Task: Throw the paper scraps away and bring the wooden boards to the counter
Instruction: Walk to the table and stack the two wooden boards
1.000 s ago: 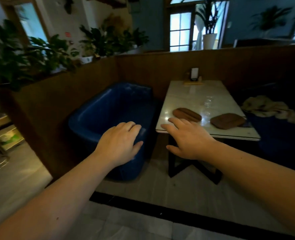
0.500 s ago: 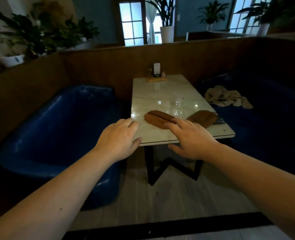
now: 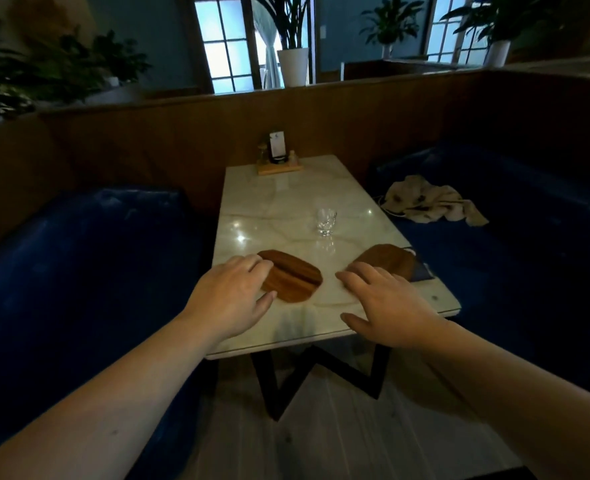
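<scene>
Over the near end of a pale marble table (image 3: 279, 202), both hands reach palm down with fingers spread and holding nothing. Left hand (image 3: 233, 299) overlaps the near left edge of a wooden board (image 3: 295, 280) lying flat on the table; whether its fingertips press on the wood cannot be told. Right hand (image 3: 387, 306) hovers just in front of a second wooden board (image 3: 387, 259), which lies near the table's right edge with a dark flat item (image 3: 423, 271) poking out from beneath it. Behind the boards, near the middle of the table, stands a small clear glass (image 3: 326, 221). At the far end sits a wooden holder with a card (image 3: 279, 157). Blue seats flank the table, and a crumpled pale cloth (image 3: 432, 200) lies on the right seat (image 3: 528, 244). No paper scraps can be made out.
</scene>
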Tool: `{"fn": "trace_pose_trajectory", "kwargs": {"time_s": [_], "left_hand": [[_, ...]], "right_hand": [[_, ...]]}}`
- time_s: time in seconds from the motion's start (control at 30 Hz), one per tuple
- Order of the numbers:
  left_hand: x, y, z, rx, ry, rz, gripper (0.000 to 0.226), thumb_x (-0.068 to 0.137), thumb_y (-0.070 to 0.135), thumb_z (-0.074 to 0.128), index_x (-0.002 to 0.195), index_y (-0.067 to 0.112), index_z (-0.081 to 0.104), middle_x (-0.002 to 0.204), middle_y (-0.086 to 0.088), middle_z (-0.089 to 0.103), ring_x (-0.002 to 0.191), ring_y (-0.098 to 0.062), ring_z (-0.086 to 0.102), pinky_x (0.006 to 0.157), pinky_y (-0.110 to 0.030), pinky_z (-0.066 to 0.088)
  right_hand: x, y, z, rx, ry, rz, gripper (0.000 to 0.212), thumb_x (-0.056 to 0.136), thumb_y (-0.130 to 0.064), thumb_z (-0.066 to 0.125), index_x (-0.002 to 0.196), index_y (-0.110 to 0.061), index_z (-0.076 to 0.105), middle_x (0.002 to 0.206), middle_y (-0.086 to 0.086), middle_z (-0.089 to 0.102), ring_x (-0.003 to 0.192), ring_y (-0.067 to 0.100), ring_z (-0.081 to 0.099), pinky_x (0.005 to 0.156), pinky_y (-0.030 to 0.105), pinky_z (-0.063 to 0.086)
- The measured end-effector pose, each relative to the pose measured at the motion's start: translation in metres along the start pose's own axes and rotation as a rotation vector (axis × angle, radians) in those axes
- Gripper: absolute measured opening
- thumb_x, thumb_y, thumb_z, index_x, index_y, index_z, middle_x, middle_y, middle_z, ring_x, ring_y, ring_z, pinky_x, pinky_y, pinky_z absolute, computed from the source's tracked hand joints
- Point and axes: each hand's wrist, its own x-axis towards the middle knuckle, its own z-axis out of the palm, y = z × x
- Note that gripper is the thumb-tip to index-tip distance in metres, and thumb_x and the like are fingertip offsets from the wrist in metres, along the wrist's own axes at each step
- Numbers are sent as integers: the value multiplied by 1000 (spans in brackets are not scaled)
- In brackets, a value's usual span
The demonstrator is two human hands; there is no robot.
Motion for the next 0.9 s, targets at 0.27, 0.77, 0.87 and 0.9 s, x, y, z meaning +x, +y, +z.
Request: {"fn": "trace_pose_trajectory", "kwargs": {"time_s": [0.27, 0.77, 0.87, 0.9], "left_hand": [[84, -32, 67, -83, -105, -157, 54, 91, 47, 44, 136, 16, 41, 136, -3, 51, 122, -22, 48, 93, -40, 47], [173, -146, 196, -270, -322, -254, 53, 91, 50, 42, 135, 20, 39, 137, -1, 49, 118, -19, 48, 86, -39, 49], [193, -183, 228, -287, -382, -281, 51, 92, 49, 41, 135, 21, 40, 134, -1, 51, 115, -20, 50, 84, -39, 49], [197, -194, 237, -290, -409, -292, 49, 92, 49, 40, 132, 21, 41, 131, -2, 53, 112, -21, 51, 81, -39, 50]], "right_hand": [[80, 90, 35, 49, -126, 34, 70, 87, -56, 50, 146, -30, 23, 148, 1, 34, 131, 22, 39, 105, 40, 39], [223, 111, 126, 305, -334, 178, 71, 87, -53, 57, 145, -28, 26, 141, 3, 45, 111, 18, 58, 87, 33, 52], [253, 114, 146, 389, -395, 313, 64, 87, -48, 61, 140, -25, 35, 130, 5, 54, 107, 18, 58, 84, 30, 49], [260, 115, 153, 409, -428, 360, 61, 87, -47, 61, 139, -24, 38, 128, 5, 56, 107, 18, 58, 85, 29, 48]]}}
